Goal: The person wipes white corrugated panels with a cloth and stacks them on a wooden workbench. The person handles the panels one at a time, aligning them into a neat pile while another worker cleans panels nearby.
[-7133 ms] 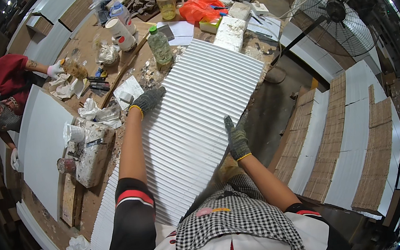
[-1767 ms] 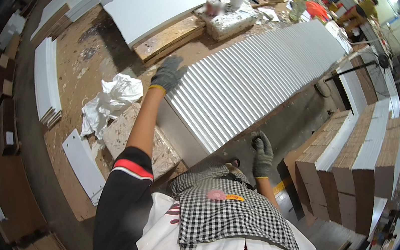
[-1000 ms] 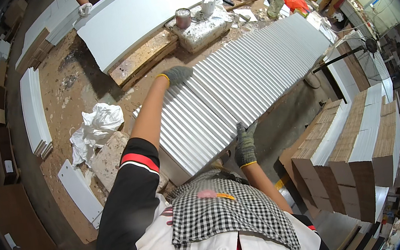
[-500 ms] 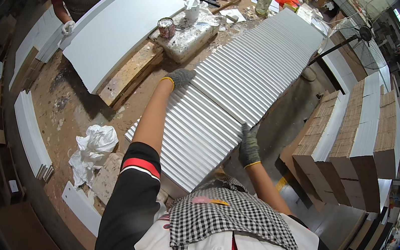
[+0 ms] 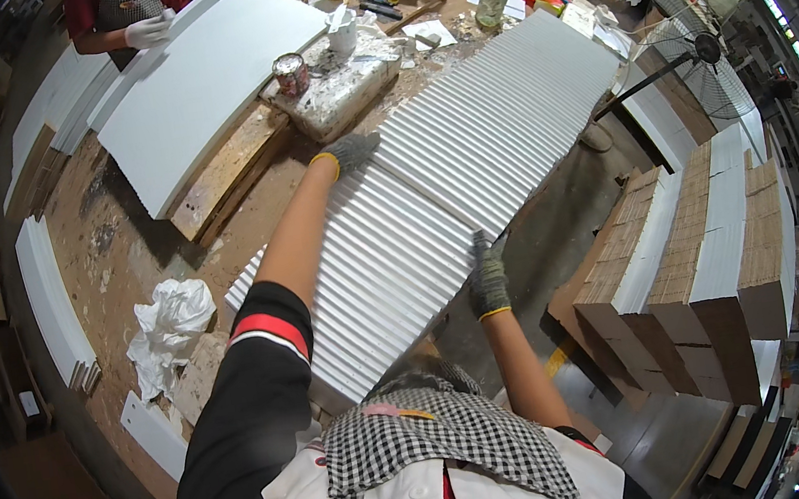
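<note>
A long row of white slats (image 5: 343, 282) lies side by side on the table before me, with a dark seam across its middle. My left hand (image 5: 349, 152), in a grey knit glove with a yellow cuff, grips the row's far edge beside the seam. At the near edge my right hand (image 5: 487, 273), gloved alike, is closed against the slat ends at the same seam. The fingers of both hands are partly hidden. Beyond the seam a second bank of white slats (image 5: 521, 97) stretches away to the upper right.
A co-worker's gloved hand (image 5: 151, 32) touches a large white panel (image 5: 206, 83) opposite. A paint can (image 5: 291, 74) and white cup (image 5: 343, 32) stand on a stained block (image 5: 339, 96). Crumpled white plastic (image 5: 171, 330) lies left. Stacked boards (image 5: 668, 259) and a fan (image 5: 704, 48) stand right.
My view has shifted, so most things sit slightly further left and higher. Both my hands stay at the seam. More of the co-worker now shows.
</note>
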The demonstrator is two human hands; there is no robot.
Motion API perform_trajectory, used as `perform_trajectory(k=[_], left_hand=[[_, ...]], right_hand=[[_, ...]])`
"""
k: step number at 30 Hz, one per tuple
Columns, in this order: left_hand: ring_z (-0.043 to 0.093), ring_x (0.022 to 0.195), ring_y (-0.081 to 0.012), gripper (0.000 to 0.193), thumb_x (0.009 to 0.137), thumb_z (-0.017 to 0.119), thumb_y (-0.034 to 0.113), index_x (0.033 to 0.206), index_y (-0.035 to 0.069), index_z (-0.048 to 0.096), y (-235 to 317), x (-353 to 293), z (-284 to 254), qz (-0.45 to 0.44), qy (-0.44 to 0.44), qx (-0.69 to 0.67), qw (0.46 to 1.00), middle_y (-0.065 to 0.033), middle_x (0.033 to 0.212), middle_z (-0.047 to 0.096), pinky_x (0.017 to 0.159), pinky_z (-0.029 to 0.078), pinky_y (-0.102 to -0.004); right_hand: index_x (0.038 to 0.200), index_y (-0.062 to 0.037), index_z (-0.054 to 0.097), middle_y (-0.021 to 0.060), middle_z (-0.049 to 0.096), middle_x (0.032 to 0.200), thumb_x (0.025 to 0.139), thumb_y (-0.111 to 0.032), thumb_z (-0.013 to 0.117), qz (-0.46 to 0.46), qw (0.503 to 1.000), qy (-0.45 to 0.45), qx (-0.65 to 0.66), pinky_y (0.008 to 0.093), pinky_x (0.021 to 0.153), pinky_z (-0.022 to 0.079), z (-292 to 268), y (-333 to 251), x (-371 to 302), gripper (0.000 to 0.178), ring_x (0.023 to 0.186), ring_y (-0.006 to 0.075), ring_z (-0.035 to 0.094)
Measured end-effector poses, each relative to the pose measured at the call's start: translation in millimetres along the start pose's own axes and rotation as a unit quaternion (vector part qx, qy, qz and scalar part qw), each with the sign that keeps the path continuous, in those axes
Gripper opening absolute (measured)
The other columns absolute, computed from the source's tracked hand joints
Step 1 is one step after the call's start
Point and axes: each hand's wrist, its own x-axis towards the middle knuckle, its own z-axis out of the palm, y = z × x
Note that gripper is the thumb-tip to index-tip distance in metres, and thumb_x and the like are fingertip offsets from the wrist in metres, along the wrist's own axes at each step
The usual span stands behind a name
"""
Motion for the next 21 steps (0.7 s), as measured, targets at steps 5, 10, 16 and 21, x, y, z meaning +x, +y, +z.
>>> perform_trajectory(k=[5, 10, 16, 21], left_hand=[[0.058, 0.132, -0.0320, 0.071, 0.106, 0.037, 0.061, 0.148, 0.006, 0.056, -21, -1, -13, -0.048, -0.098, -0.120, 0.987, -0.0163, 0.150, 0.058, 0.112, 0.043, -0.0466], [0.052, 0.141, -0.0305, 0.069, 0.107, 0.037, 0.058, 0.152, 0.009, 0.052, 10, 12, -46, -0.097, -0.070, -0.108, 0.987, -0.0101, 0.156, 0.053, 0.120, 0.037, -0.0425], [0.052, 0.140, -0.0233, 0.045, 0.112, 0.039, 0.030, 0.145, 0.007, 0.059, 34, 54, -13, 0.061, 0.102, 0.032, 0.992, -0.0106, 0.149, 0.060, 0.119, 0.037, -0.0347], [0.061, 0.129, -0.0286, 0.039, 0.109, 0.042, 0.018, 0.140, 0.004, 0.060, 9, 65, -23, 0.113, -0.030, 0.089, 0.989, -0.0150, 0.144, 0.062, 0.113, 0.046, -0.0374]], right_hand=[[0.168, -0.0152, -0.002, 0.0178, 0.053, 0.149, 0.104, -0.024, 0.066, 0.079, 0.995, -0.059, 0.014, 0.0401, 0.100, 0.052, -2, 22, -2, 0.094, 0.120, 0.0288, 0.064], [0.167, -0.0069, 0.007, 0.0181, 0.031, 0.164, 0.102, -0.032, 0.067, -0.096, 0.993, 0.056, -0.025, 0.0397, 0.111, 0.041, -21, 25, 48, 0.092, 0.137, 0.0297, 0.048], [0.164, 0.0023, 0.005, 0.0240, 0.027, 0.163, 0.104, -0.040, 0.062, -0.098, 0.989, 0.072, -0.089, 0.0410, 0.122, 0.031, -19, 3, 102, 0.094, 0.146, 0.0327, 0.038], [0.168, -0.0111, -0.001, 0.0150, 0.063, 0.132, 0.102, -0.025, 0.068, -0.008, 0.999, 0.018, 0.044, 0.0381, 0.092, 0.054, -19, 15, 92, 0.096, 0.107, 0.0194, 0.064]])
